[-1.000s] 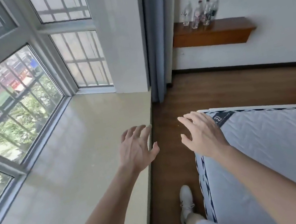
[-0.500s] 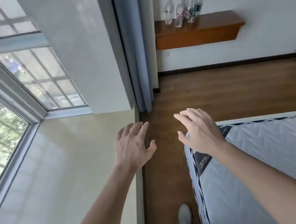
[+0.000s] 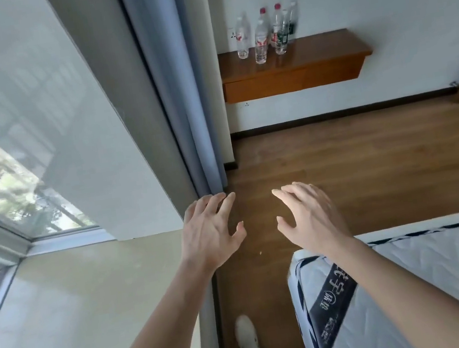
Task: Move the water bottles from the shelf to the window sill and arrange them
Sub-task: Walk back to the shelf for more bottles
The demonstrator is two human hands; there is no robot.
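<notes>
While the water bottles stood upright in a cluster at the left end of the shelf, both hands hung well short of the shelf, above bare wood floor. The left hand was spread, fingers loosely bent, holding nothing; the right hand was likewise open and empty. Short of the shelf, the window sill edged the left and a mattress corner the right, a floor strip between them.
</notes>
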